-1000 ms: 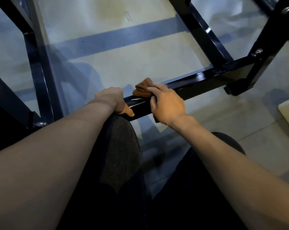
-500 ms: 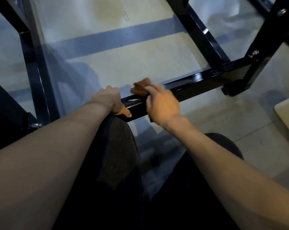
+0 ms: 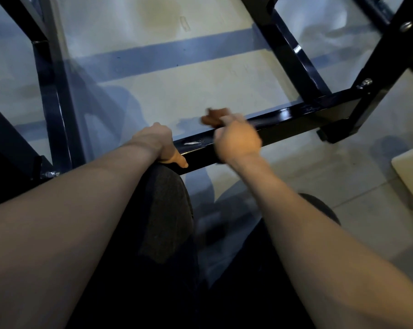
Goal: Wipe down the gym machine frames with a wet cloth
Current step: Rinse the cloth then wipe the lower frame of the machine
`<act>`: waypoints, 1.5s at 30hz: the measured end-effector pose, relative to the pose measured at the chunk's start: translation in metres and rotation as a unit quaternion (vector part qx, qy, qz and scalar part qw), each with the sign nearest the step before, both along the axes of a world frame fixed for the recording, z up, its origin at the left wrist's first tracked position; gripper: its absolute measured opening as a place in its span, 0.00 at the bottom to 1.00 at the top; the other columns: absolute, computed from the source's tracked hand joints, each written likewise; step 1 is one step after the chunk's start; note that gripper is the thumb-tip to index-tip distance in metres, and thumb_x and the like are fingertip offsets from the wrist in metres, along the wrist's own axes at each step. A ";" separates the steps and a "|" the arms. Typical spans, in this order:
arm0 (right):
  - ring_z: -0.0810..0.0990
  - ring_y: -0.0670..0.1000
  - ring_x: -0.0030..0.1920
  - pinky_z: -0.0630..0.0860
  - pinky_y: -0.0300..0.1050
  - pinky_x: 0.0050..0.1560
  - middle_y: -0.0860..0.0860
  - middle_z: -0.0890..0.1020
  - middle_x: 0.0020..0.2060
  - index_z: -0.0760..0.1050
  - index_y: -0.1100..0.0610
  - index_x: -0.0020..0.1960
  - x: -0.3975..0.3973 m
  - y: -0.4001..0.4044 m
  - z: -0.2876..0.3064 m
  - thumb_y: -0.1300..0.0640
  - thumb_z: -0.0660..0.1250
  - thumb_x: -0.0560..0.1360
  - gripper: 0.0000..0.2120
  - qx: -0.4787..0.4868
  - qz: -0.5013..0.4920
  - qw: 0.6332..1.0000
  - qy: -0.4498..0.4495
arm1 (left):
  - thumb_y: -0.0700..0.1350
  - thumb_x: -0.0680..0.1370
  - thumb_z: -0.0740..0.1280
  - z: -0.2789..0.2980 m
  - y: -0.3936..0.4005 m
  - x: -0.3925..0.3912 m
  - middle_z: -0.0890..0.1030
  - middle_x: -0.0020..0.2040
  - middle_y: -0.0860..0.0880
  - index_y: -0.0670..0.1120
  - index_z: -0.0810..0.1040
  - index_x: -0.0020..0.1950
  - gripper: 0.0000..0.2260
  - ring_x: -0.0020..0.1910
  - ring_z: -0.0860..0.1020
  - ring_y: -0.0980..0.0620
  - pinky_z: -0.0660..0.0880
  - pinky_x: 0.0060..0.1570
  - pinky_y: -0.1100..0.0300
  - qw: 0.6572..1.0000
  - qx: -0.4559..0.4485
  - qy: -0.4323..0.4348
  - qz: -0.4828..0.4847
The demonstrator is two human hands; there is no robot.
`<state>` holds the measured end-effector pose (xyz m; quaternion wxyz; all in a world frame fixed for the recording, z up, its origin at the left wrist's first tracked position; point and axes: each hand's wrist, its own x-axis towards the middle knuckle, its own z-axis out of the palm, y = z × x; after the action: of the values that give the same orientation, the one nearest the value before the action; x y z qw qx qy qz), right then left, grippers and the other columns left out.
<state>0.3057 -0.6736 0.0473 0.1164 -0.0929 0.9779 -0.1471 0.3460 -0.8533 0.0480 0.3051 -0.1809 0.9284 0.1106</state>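
Two knees [image 3: 167,198] — below frame bar [image 3: 288,122]

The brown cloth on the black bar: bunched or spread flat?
Bunched: the brown cloth shows as a blurred wad beyond the right hand gripping it.

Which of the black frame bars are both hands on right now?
The low horizontal black steel bar nearest the person: the left hand grips it, the right hand rubs the brown cloth along it.

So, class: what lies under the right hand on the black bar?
A brown cloth pokes out past the right hand, held against the bar. The rest of the cloth and the bar beneath are covered by the hand, which is blurred.
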 end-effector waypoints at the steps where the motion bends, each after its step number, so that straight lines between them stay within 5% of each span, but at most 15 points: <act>1: 0.78 0.59 0.62 0.77 0.53 0.57 0.50 0.74 0.68 0.75 0.48 0.69 0.015 -0.012 0.002 0.52 0.58 0.81 0.18 0.006 0.053 0.999 0.006 | 0.71 0.60 0.79 -0.001 0.000 0.001 0.71 0.51 0.45 0.42 0.77 0.60 0.42 0.57 0.78 0.39 0.77 0.54 0.52 1.000 -0.004 0.000 -0.004; 3: 0.78 0.58 0.61 0.74 0.51 0.51 0.49 0.74 0.68 0.74 0.49 0.70 0.027 -0.015 0.007 0.51 0.57 0.83 0.17 0.020 0.116 0.993 0.025 | 0.71 0.63 0.77 -0.002 0.001 0.003 0.73 0.54 0.44 0.42 0.77 0.64 0.42 0.59 0.78 0.40 0.76 0.56 0.52 1.000 -0.004 -0.007 0.006; 6: 0.78 0.59 0.63 0.76 0.54 0.56 0.48 0.73 0.71 0.72 0.46 0.73 0.005 0.012 0.004 0.50 0.57 0.82 0.19 0.045 0.135 0.989 0.048 | 0.68 0.65 0.78 -0.003 -0.003 0.002 0.79 0.58 0.41 0.41 0.78 0.65 0.40 0.55 0.79 0.42 0.75 0.56 0.54 0.998 0.024 -0.051 0.033; 10: 0.79 0.61 0.63 0.78 0.60 0.62 0.47 0.72 0.72 0.72 0.41 0.72 -0.041 0.063 0.002 0.46 0.46 0.76 0.28 0.032 -0.056 0.997 0.039 | 0.62 0.56 0.83 -0.002 -0.011 0.006 0.83 0.44 0.46 0.44 0.83 0.52 0.32 0.44 0.83 0.45 0.80 0.55 0.51 0.993 0.036 -0.116 0.015; 13: 0.76 0.62 0.65 0.74 0.55 0.66 0.52 0.70 0.73 0.73 0.48 0.72 -0.031 0.053 0.002 0.52 0.53 0.82 0.21 -0.016 -0.165 0.985 0.036 | 0.55 0.62 0.84 0.002 -0.014 0.010 0.82 0.41 0.46 0.44 0.81 0.46 0.23 0.41 0.82 0.46 0.80 0.50 0.53 0.995 0.037 -0.092 0.019; 19: 0.76 0.60 0.63 0.79 0.57 0.57 0.47 0.71 0.73 0.71 0.47 0.74 0.047 0.002 0.001 0.51 0.58 0.83 0.20 -0.021 0.100 0.993 0.061 | 0.55 0.69 0.81 -0.001 -0.015 0.011 0.77 0.50 0.42 0.41 0.81 0.61 0.27 0.46 0.77 0.45 0.73 0.48 0.56 0.997 0.042 -0.067 -0.001; 21: 0.76 0.60 0.63 0.79 0.59 0.58 0.45 0.71 0.74 0.70 0.44 0.75 0.035 0.021 0.002 0.50 0.59 0.82 0.21 -0.013 0.120 0.990 0.073 | 0.56 0.68 0.81 -0.002 -0.020 0.013 0.79 0.50 0.43 0.43 0.81 0.59 0.27 0.46 0.78 0.45 0.74 0.48 0.56 0.996 0.048 -0.073 0.000; 29: 0.77 0.65 0.64 0.75 0.55 0.67 0.51 0.74 0.72 0.74 0.51 0.70 -0.039 0.070 0.001 0.52 0.53 0.78 0.23 0.003 -0.131 0.990 0.042 | 0.54 0.68 0.82 -0.005 -0.026 0.011 0.84 0.47 0.44 0.44 0.81 0.44 0.18 0.43 0.82 0.47 0.79 0.50 0.54 0.994 0.051 -0.092 -0.013; 35: 0.77 0.65 0.60 0.78 0.57 0.61 0.53 0.72 0.74 0.74 0.49 0.74 0.054 -0.005 -0.007 0.55 0.61 0.80 0.22 -0.051 0.083 0.993 0.061 | 0.47 0.72 0.78 0.004 -0.028 0.015 0.83 0.50 0.43 0.44 0.81 0.46 0.10 0.49 0.83 0.45 0.73 0.48 0.58 0.993 0.028 -0.116 -0.023; 39: 0.76 0.62 0.63 0.79 0.57 0.53 0.48 0.67 0.76 0.65 0.43 0.80 0.067 -0.009 -0.001 0.51 0.59 0.84 0.24 -0.015 0.192 0.979 0.063 | 0.46 0.78 0.73 0.011 -0.027 0.019 0.79 0.62 0.43 0.47 0.76 0.60 0.13 0.62 0.79 0.42 0.73 0.56 0.54 0.992 0.032 -0.113 -0.049; 41: 0.75 0.63 0.65 0.77 0.59 0.56 0.47 0.68 0.76 0.64 0.40 0.79 0.041 0.003 0.002 0.51 0.58 0.84 0.24 0.019 0.169 0.984 0.060 | 0.45 0.78 0.73 0.013 -0.033 0.021 0.81 0.59 0.43 0.46 0.77 0.53 0.08 0.59 0.81 0.43 0.74 0.55 0.54 0.992 0.022 -0.114 -0.049; 45: 0.74 0.68 0.66 0.72 0.59 0.68 0.54 0.67 0.75 0.68 0.46 0.76 0.000 0.037 0.008 0.54 0.55 0.83 0.22 0.019 -0.038 0.999 0.032 | 0.45 0.76 0.75 0.014 -0.047 0.028 0.82 0.48 0.46 0.45 0.80 0.43 0.07 0.47 0.82 0.46 0.73 0.49 0.56 0.991 0.014 -0.131 -0.036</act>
<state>0.3060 -0.6365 0.0554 0.0810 -0.0577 0.9866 -0.1293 0.3744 -0.9005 0.0621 0.4307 -0.1556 0.8846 0.0879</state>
